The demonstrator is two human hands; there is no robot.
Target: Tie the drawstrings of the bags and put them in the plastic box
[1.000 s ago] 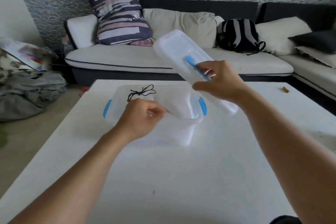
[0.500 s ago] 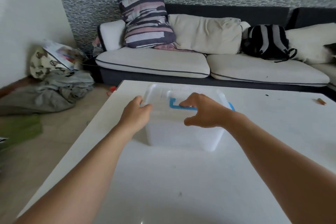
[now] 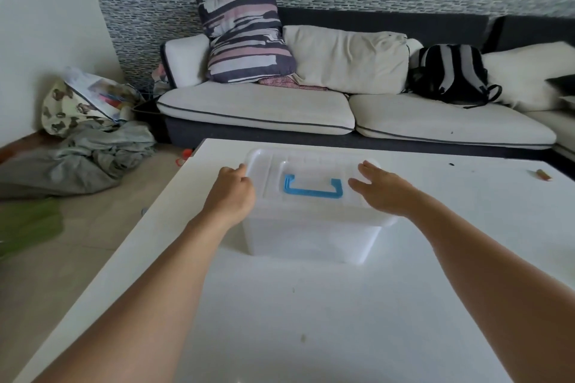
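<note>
A translucent white plastic box [image 3: 311,239] stands on the white table [image 3: 311,320], its lid [image 3: 311,165] in place with a blue handle [image 3: 312,188] lying flat on top. My left hand [image 3: 231,194] curls over the lid's left edge. My right hand [image 3: 384,190] lies flat on the lid's right side, fingers spread. No bags or drawstrings can be seen through the cloudy plastic.
A small red-brown object [image 3: 543,175] lies at the table's far right. Behind the table runs a sofa [image 3: 258,112] with a striped pillow [image 3: 245,34] and a black backpack [image 3: 451,73]. Crumpled clothes [image 3: 77,155] lie on the floor at left.
One second ago my right hand held the lid tilted above the open box with a bag's black cord showing inside. The lid now sits on the box, and my right hand has slid off the handle to the right.
</note>
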